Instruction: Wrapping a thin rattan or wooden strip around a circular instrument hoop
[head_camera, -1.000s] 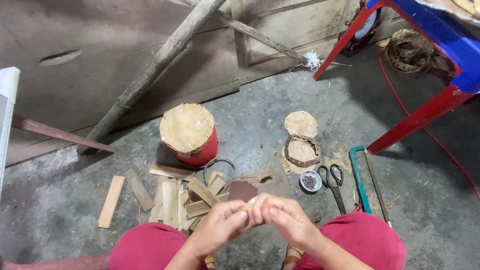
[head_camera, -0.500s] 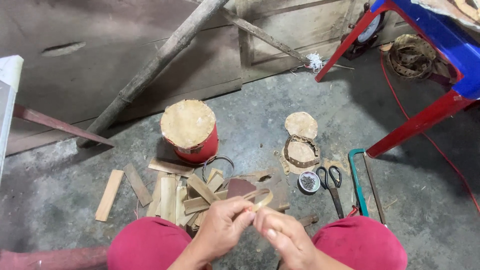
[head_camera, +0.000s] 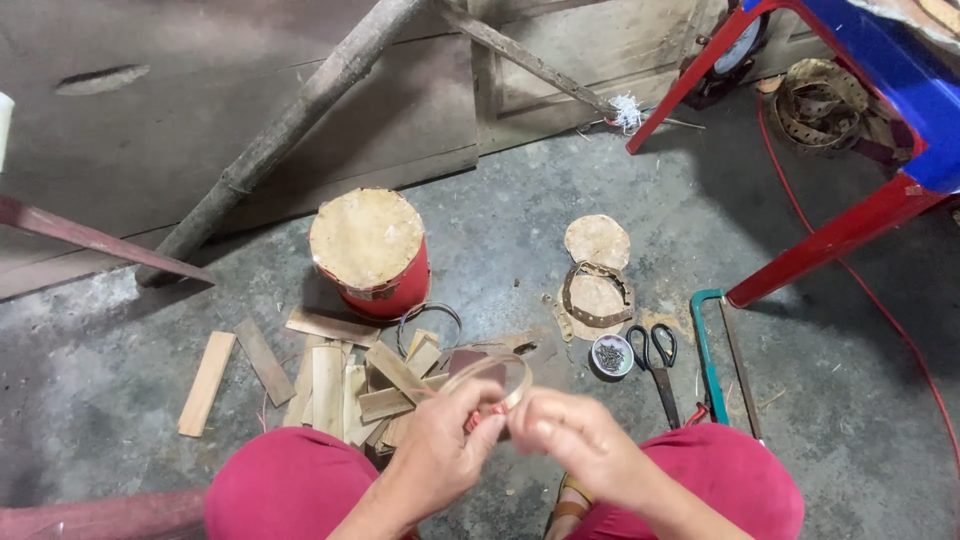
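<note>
Two hands' grip (head_camera: 447, 452) (head_camera: 572, 443) pinching hoop (head_camera: 497, 371) base.

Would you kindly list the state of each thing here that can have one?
Thin strip: bent into a hoop, held by both hands.
Left hand: closed on the hoop's near end.
Right hand: pinching the hoop.
Red drum: upright, skin covering its top.
Scissors: lying flat, blades shut.
Small tin: open, holding small nails.
Hacksaw: lying flat on the floor.
Wood slats: loosely heaped.

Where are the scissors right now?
In the head view, the scissors lie on the concrete floor at right of centre, between the small dish of nails and the green-framed hacksaw.
</note>
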